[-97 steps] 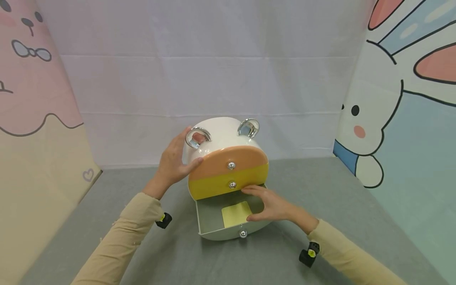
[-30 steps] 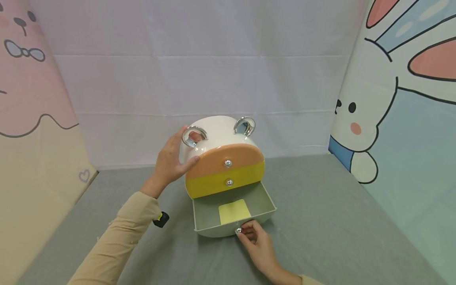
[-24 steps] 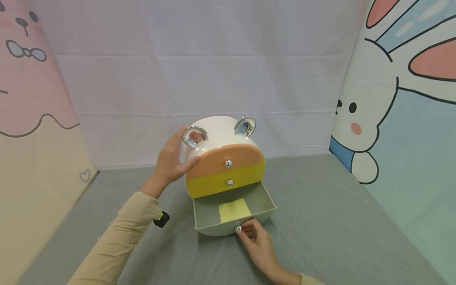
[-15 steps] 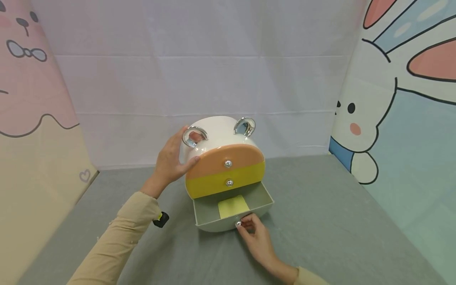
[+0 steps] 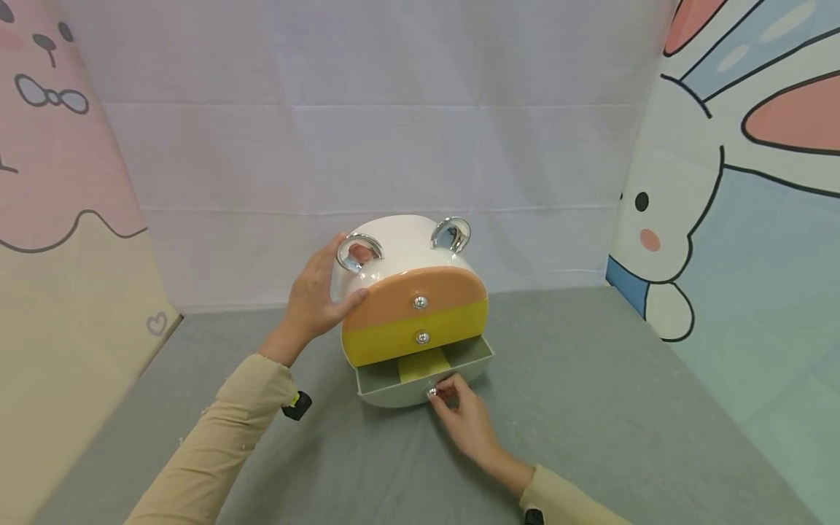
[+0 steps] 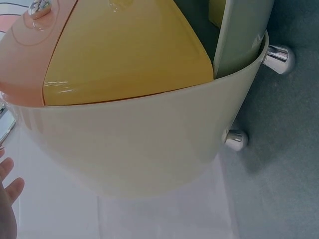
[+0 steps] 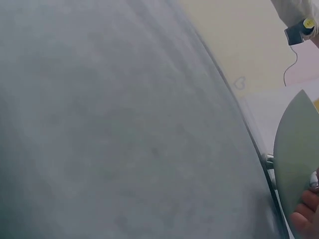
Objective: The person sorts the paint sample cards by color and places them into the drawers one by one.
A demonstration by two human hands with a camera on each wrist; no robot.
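A rounded white mini drawer cabinet (image 5: pixel 400 240) with silver ear-like rings stands mid-table in the head view. Its orange (image 5: pixel 394 299) and yellow (image 5: pixel 387 346) drawers are closed; the grey-green bottom drawer (image 5: pixel 390 396) sticks partly out. Inside lies a flat yellow square (image 5: pixel 423 364), partly hidden under the yellow front. My right hand (image 5: pixel 469 419) pinches the bottom drawer's silver knob (image 5: pixel 432 392) between thumb and fingers. Spread against the cabinet's upper left side, my left hand (image 5: pixel 310 295) has its thumb at the orange front and a fingertip behind the left ring.
Grey cloth covers the table (image 5: pixel 558 408). A white curtain (image 5: pixel 394 146) hangs behind the cabinet, with cartoon-printed panels at left (image 5: pixel 72 292) and right (image 5: pixel 755 277). Short silver feet (image 6: pixel 279 59) hold the cabinet off the table.
My right hand moved from over the drawer to its knob, then away from me with it. The bottom drawer slid inward, covering more of the yellow square. My left hand stayed on the cabinet.
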